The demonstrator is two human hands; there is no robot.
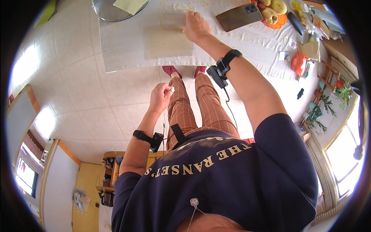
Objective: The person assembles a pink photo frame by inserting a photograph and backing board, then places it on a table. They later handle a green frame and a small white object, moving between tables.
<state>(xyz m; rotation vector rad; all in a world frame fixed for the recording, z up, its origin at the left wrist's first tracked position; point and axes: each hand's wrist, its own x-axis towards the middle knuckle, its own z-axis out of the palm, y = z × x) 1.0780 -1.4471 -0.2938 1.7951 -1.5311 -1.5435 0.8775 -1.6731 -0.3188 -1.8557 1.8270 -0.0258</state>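
My right hand [196, 27] is over the white patterned tablecloth [123, 46], fingers curled in and closed. Whatever it may hold is hidden. Just left of it, a faint beige rectangle [166, 42] shows flat on the cloth; I cannot tell if it is a sheet or a shadow. Off the table's near edge hangs my left hand [159, 98], closed around a small white thing [171, 89] that looks like crumpled tissue. A dark phone [239, 17] lies face down to the right of my right hand.
At the far left stands a round metal tray [103, 12] with a pale yellow sheet [130, 5]. Potatoes or fruit [269, 15] sit on an orange holder [279, 22]. A red bag [298, 63] lies farther right, near potted plants [326, 104]. Cabled devices are strapped to both wrists.
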